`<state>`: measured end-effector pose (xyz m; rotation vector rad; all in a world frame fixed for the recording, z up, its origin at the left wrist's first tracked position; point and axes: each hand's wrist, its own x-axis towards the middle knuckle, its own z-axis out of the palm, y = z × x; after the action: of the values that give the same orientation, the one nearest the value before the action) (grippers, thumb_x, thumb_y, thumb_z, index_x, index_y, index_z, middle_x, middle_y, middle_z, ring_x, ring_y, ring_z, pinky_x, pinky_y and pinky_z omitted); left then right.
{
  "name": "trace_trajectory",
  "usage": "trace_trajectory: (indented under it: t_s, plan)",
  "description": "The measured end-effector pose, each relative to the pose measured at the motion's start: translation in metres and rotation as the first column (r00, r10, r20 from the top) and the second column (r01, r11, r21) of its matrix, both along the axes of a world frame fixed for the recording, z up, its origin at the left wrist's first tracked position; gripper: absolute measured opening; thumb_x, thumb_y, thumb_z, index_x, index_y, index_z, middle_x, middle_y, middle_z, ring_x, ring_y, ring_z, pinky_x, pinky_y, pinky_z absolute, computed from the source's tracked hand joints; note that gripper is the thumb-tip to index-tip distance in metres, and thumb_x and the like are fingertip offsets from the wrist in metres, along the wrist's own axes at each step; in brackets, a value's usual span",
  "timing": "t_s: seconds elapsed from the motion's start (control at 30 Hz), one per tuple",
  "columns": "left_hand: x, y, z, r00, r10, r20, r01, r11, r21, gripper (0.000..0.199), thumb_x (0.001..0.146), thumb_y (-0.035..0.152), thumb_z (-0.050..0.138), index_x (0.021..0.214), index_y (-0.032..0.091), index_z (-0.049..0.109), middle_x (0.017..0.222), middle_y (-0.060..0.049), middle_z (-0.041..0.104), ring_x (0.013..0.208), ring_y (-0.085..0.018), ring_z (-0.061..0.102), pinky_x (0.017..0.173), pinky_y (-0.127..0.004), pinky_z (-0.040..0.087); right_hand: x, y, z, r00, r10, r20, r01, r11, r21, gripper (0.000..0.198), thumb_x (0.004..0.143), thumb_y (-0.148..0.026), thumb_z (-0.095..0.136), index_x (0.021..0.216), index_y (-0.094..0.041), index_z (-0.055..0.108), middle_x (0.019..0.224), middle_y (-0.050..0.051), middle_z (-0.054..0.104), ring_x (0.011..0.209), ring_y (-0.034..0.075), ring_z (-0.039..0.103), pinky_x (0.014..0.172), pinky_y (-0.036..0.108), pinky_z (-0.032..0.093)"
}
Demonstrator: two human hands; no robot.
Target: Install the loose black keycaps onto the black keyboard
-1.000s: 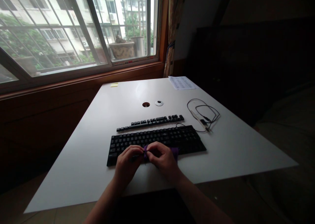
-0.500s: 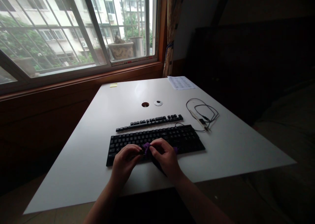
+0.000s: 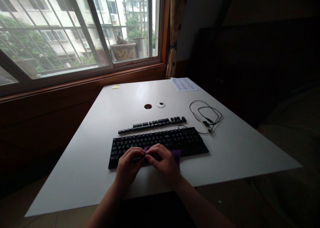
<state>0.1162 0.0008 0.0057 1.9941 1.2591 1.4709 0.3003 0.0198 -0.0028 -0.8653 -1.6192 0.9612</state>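
A black keyboard (image 3: 140,141) lies on the white table in front of me, and both hands meet over its near edge. My left hand (image 3: 128,166) is closed in a pinch on a small dark piece that looks like a keycap, mostly hidden by the fingers. Gathered in my right hand (image 3: 163,163) is a purple cloth (image 3: 177,155); its tip is pressed against the piece at my left fingertips. The rest of the cloth hangs out past the right side of that hand. Behind the keyboard, loose black keycaps (image 3: 160,123) lie in two rows.
To the right, a looped black cable (image 3: 217,116) lies beside a thin pale stick (image 3: 198,118). Farther back are a round hole (image 3: 148,106), its white cover (image 3: 161,105), printed papers (image 3: 185,84) and yellow sticky notes (image 3: 115,86). A barred window stands beyond the table (image 3: 82,168).
My fingertips have come closer together, and the right hand has shifted slightly left. The purple cloth now covers less between the hands and shows more at the right of my right hand.
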Motion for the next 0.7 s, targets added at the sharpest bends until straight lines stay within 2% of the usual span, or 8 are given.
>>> trace_trajectory:
  t_s: [0.17, 0.27, 0.37, 0.53, 0.7]
  plan:
    - [0.001, -0.002, 0.001, 0.998, -0.04, 0.038, 0.042, 0.998, -0.05, 0.008, 0.087, 0.014, 0.075, 0.086, 0.021, 0.07, 0.092, -0.005, 0.076, 0.084, -0.017, 0.074, 0.077, -0.027, 0.062, 0.003, 0.001, 0.002, 1.0, 0.007, 0.001, -0.007, 0.999, -0.054, 0.003, 0.09, -0.028, 0.075, 0.092, -0.025, 0.075, 0.093, 0.002, 0.074, 0.09, 0.02, 0.069, 0.083, 0.033, 0.055]
    - [0.0, -0.003, 0.001, 0.99, -0.078, 0.114, 0.091, 0.99, -0.107, 0.008, 0.086, 0.017, 0.079, 0.087, 0.02, 0.071, 0.093, -0.005, 0.075, 0.084, -0.018, 0.073, 0.075, -0.026, 0.061, 0.004, 0.003, 0.002, 1.0, 0.003, 0.009, -0.002, 0.996, -0.085, 0.002, 0.089, -0.027, 0.074, 0.09, -0.025, 0.075, 0.09, 0.002, 0.074, 0.085, 0.019, 0.069, 0.078, 0.031, 0.055]
    - [-0.001, -0.004, 0.001, 0.964, -0.103, 0.247, 0.149, 0.973, -0.174, 0.009, 0.086, 0.02, 0.079, 0.087, 0.02, 0.071, 0.093, -0.006, 0.074, 0.086, -0.019, 0.073, 0.076, -0.028, 0.062, 0.006, 0.005, 0.002, 0.998, -0.057, 0.034, 0.06, 0.995, -0.079, 0.002, 0.089, -0.025, 0.073, 0.089, -0.024, 0.075, 0.089, 0.002, 0.074, 0.083, 0.018, 0.069, 0.076, 0.03, 0.054]
    - [-0.005, -0.003, -0.003, 0.899, -0.054, 0.434, 0.175, 0.954, -0.242, 0.013, 0.084, 0.023, 0.083, 0.087, 0.019, 0.07, 0.093, -0.006, 0.073, 0.09, -0.019, 0.072, 0.082, -0.028, 0.06, 0.011, 0.006, 0.001, 0.979, -0.203, 0.013, 0.203, 0.978, -0.048, 0.008, 0.093, -0.03, 0.071, 0.09, -0.023, 0.074, 0.089, 0.002, 0.073, 0.083, 0.018, 0.068, 0.076, 0.029, 0.053]
    - [-0.005, -0.002, -0.008, 0.871, -0.025, 0.491, 0.196, 0.934, -0.3, 0.018, 0.082, 0.028, 0.086, 0.088, 0.019, 0.072, 0.094, -0.005, 0.075, 0.091, -0.019, 0.072, 0.083, -0.03, 0.06, 0.012, 0.005, -0.002, 0.982, -0.175, -0.071, 0.175, 0.985, -0.002, 0.01, 0.096, -0.033, 0.071, 0.094, -0.023, 0.072, 0.093, 0.002, 0.07, 0.085, 0.017, 0.067, 0.077, 0.029, 0.054]
